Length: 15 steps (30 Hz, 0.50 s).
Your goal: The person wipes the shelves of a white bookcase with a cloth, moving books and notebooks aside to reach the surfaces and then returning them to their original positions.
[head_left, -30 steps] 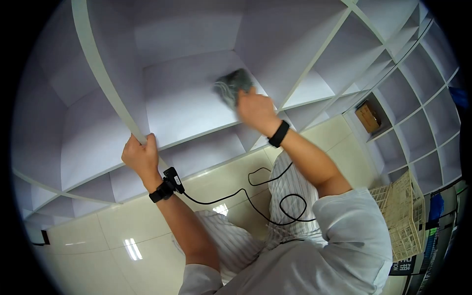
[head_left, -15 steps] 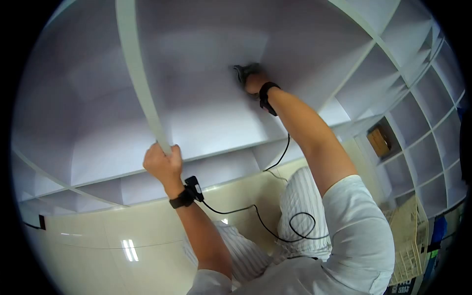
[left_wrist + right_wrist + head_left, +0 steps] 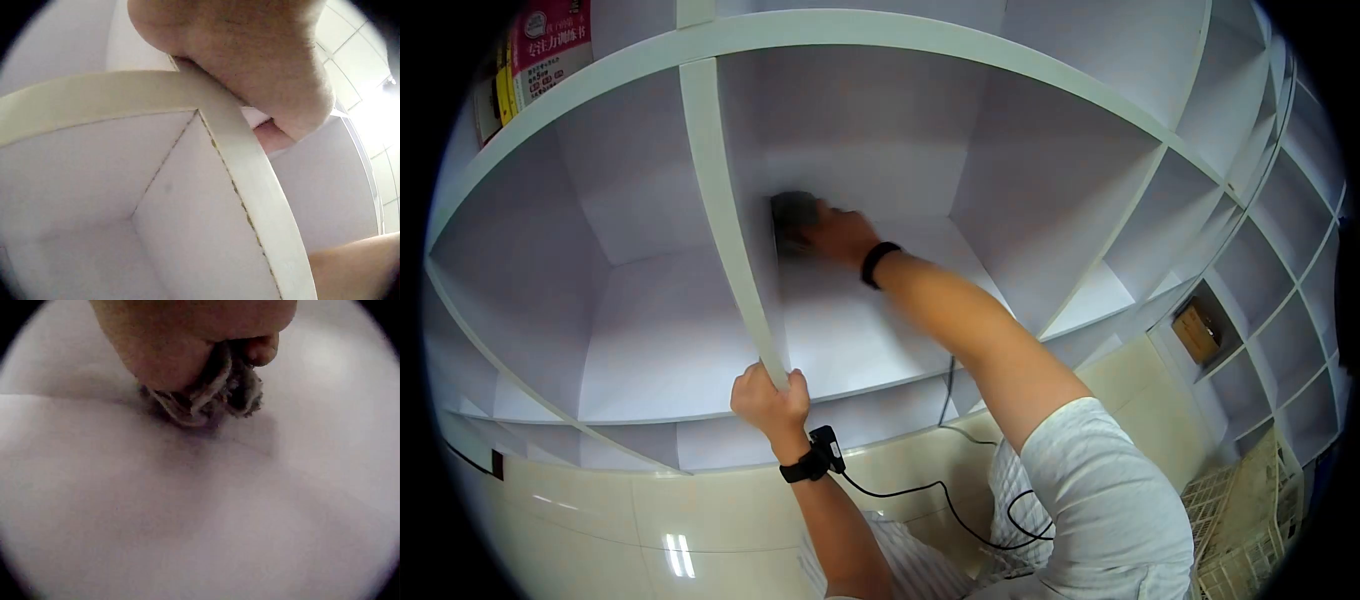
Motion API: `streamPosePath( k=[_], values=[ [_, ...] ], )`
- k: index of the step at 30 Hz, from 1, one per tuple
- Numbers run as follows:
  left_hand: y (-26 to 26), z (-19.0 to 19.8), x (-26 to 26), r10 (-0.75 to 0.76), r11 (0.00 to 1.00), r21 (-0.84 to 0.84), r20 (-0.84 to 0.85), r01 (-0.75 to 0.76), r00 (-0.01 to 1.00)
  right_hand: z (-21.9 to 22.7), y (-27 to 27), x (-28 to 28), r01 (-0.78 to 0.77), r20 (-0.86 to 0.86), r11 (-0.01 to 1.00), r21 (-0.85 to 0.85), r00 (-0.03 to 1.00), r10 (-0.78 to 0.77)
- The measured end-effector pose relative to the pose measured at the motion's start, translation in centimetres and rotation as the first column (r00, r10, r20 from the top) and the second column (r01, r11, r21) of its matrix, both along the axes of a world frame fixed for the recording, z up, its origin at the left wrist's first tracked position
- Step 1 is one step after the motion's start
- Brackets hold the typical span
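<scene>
In the head view, my right hand (image 3: 843, 238) reaches into a white shelf compartment and holds a bunched grey cloth (image 3: 793, 216). The cloth is at the compartment's left rear, close to the upright divider. Seen from the right wrist, the fingers curl round the cloth (image 3: 215, 394), whose folds meet the white surface near a seam between two panels. My left hand (image 3: 768, 405) grips the front edge of the upright divider (image 3: 725, 215) near its lower end. The left wrist view has that hand (image 3: 250, 56) over a corner of the pale shelf edging (image 3: 262, 187).
More white compartments extend to both sides. Books (image 3: 550, 45) stand at the upper left, and a cardboard box (image 3: 1197, 333) sits in a far right cubby. A cream plastic crate (image 3: 1240, 510) is at lower right. A black cable (image 3: 910, 491) loops below the left wrist.
My right hand has carried the cloth from the compartment's right side to its left rear. The left hand keeps its grip on the divider. The head view has shifted, bringing the books into sight.
</scene>
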<state>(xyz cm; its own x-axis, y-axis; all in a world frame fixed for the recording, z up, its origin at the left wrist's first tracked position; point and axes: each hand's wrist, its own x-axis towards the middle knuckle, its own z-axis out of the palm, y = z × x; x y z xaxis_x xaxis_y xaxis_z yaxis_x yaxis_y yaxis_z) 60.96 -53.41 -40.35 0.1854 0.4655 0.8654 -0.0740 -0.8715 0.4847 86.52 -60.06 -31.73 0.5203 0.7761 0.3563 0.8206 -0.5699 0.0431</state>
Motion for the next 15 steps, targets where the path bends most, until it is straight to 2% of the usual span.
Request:
streamPosePath(
  k=[1, 2, 3, 4, 5, 7, 8, 10, 11, 12, 14, 15],
  values=[
    [-0.1, 0.2, 0.0, 0.003, 1.0, 0.007, 0.002, -0.003, 1.0, -0.8, -1.5, 2.6, -0.034, 0.062, 0.995, 0.09, 0.998, 0.029],
    [-0.2, 0.4, -0.2, -0.012, 1.0, 0.0, -0.014, 0.012, 1.0, 0.4, -3.1, 3.1, 0.133, 0.141, 0.991, -0.01, 0.982, -0.13],
    [-0.2, 0.6, -0.3, -0.029, 1.0, -0.007, -0.028, 0.029, 0.999, 3.0, -4.9, 1.5, 0.241, 0.102, 0.97, 0.006, 0.965, -0.241],
    [-0.1, 0.5, -0.2, -0.033, 0.999, -0.005, -0.027, 0.033, 0.999, 2.2, -6.2, 3.6, 0.361, 0.136, 0.93, 0.071, 0.92, -0.368],
    [0.0, 0.3, -0.1, -0.029, 1.0, 0.004, -0.025, 0.029, 0.999, 2.6, -7.7, 3.8, 0.466, 0.101, 0.878, 0.108, 0.874, -0.476],
    [-0.1, 0.2, 0.0, -0.029, 1.0, 0.009, -0.019, 0.03, 0.999, 0.5, -10.2, 8.0, 0.699, -0.098, 0.646, 0.307, 0.698, -0.709],
    [-0.1, 0.3, -0.1, -0.025, 1.0, 0.007, -0.028, 0.025, 0.999, 0.8, -11.3, 8.4, 0.701, -0.096, 0.643, 0.309, 0.696, -0.712],
    [0.0, 0.1, -0.2, -0.019, 1.0, 0.006, -0.036, 0.019, 0.999, 1.4, -12.6, 9.1, 0.809, -0.399, 0.519, 0.277, 0.588, -0.704],
    [0.1, -0.1, -0.3, -0.015, 1.0, 0.007, -0.032, 0.015, 0.999, -0.3, -12.7, 13.2, 0.8, -0.617, 0.376, 0.468, 0.6, -0.509],
    [0.2, -0.2, -0.1, -0.007, 1.0, 0.009, -0.025, 0.007, 1.0, -0.1, -12.1, 15.3, 0.795, -0.614, 0.38, 0.473, 0.607, -0.505],
    [0.0, -0.1, 0.1, -0.015, 1.0, 0.001, -0.009, 0.015, 1.0, 1.2, -10.5, 17.0, 0.647, -0.277, 0.421, 0.636, 0.701, -0.658],
    [0.0, -0.1, 0.0, -0.026, 1.0, -0.01, -0.001, 0.026, 1.0, 2.9, -9.9, 17.1, 0.571, -0.229, 0.395, 0.72, 0.732, -0.642]
  ],
)
